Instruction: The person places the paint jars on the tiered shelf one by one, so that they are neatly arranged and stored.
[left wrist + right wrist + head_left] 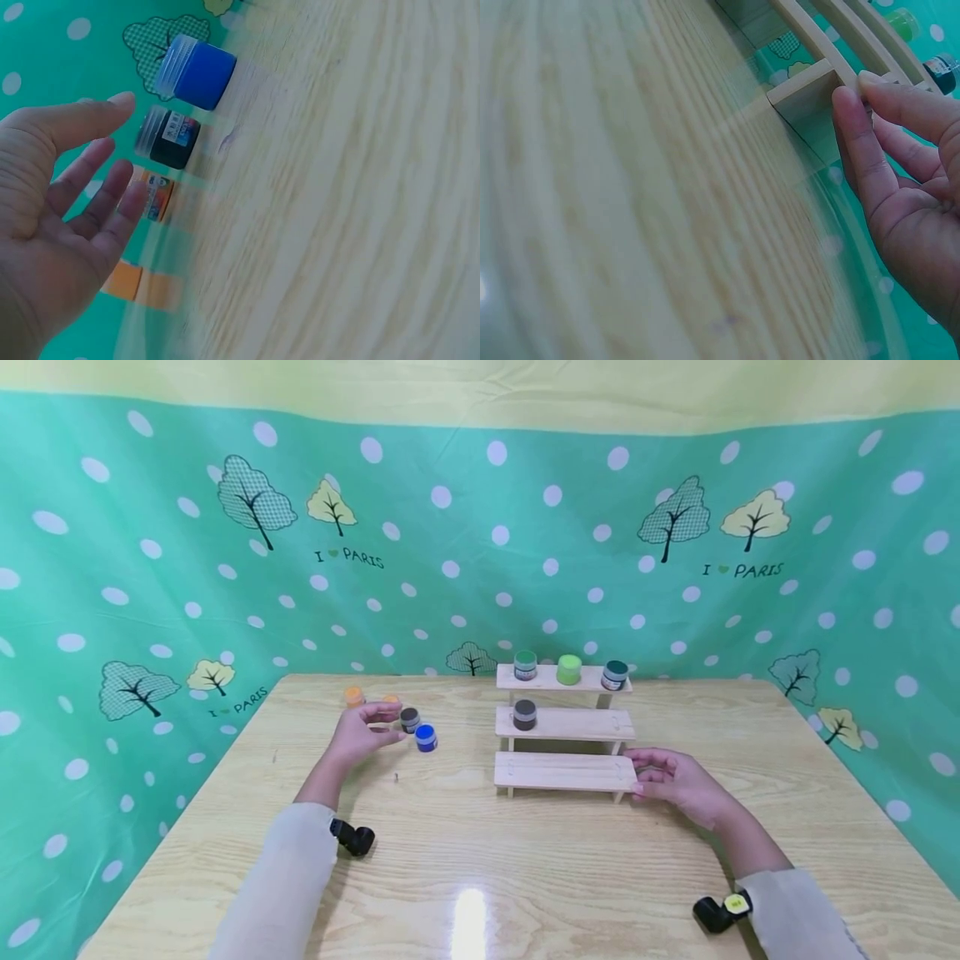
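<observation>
On the table's left side, my left hand (pixel 360 735) reaches in with fingers and thumb apart around nothing. Nearest it stands a paint jar with a dark lid (pixel 409 720), and a blue paint jar (pixel 425 737) is just right of that. Two orange paint jars stand behind the hand; one (pixel 354 696) shows well, the other (pixel 391 699) is partly hidden by the fingers. My right hand (pixel 678 785) pinches the right end of the lowest step of a three-step wooden display stand (pixel 562 772) between thumb and finger, seen closely in the right wrist view.
The stand's top step holds a green jar (pixel 525 665), a light green jar (pixel 568 670) and a dark green jar (pixel 614 675). A dark brown jar (pixel 524 715) sits at the left of the middle step. Behind the table hangs a dotted green cloth (pixel 450 527).
</observation>
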`<action>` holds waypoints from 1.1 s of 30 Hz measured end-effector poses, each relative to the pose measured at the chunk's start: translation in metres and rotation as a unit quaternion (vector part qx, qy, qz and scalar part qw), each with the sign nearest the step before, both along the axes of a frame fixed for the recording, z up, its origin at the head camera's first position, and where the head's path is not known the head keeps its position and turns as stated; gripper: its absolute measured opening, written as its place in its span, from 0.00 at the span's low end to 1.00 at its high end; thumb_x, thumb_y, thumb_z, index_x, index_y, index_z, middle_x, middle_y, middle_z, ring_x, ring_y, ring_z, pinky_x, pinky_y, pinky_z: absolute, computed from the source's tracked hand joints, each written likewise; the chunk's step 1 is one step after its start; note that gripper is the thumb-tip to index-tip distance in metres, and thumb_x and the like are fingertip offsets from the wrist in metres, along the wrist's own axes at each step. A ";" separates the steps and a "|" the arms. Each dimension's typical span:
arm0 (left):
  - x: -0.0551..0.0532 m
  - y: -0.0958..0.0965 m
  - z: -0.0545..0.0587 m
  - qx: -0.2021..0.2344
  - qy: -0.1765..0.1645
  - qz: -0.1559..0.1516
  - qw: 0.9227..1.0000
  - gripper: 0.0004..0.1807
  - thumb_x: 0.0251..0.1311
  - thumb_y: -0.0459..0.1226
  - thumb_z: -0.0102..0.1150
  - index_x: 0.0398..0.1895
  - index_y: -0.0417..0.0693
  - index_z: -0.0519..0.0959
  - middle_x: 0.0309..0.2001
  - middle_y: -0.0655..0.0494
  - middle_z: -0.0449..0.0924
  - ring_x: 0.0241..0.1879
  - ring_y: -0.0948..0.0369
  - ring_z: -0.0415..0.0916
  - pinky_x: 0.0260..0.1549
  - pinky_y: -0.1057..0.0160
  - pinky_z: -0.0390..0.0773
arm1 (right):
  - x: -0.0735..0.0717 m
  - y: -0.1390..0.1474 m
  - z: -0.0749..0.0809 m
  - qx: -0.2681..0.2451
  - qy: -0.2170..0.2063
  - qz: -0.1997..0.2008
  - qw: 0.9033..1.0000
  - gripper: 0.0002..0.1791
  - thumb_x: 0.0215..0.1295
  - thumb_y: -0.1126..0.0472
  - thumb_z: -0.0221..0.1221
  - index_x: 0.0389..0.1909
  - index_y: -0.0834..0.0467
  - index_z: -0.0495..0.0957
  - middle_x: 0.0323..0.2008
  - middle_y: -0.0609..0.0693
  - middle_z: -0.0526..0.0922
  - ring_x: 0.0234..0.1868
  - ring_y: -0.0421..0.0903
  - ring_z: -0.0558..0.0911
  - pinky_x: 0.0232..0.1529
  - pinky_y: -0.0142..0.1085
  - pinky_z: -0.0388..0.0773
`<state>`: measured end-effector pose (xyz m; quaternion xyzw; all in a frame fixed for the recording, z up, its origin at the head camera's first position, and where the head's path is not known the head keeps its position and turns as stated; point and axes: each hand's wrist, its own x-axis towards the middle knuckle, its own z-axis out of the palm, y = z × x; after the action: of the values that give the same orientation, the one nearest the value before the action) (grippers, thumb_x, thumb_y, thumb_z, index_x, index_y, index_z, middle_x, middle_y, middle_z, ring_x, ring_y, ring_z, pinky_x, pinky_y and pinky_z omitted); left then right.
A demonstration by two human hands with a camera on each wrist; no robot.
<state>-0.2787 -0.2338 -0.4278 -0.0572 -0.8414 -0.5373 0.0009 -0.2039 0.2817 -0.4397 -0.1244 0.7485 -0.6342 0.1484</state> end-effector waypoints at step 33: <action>-0.018 0.013 -0.014 -0.051 0.013 0.023 0.998 0.24 0.54 0.30 0.70 0.56 0.41 0.79 0.49 0.44 0.81 0.49 0.50 0.78 0.53 0.54 0.79 | 0.001 0.000 0.000 -0.008 -0.002 0.002 1.000 0.36 0.62 0.70 0.64 0.66 0.77 0.58 0.53 0.63 0.77 0.45 0.44 0.82 0.47 0.41 0.84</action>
<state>-0.2965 -0.2204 -0.4413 -0.0451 -0.8686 -0.4931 0.0213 -0.2032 0.2814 -0.4400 -0.1255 0.7430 -0.6400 0.1502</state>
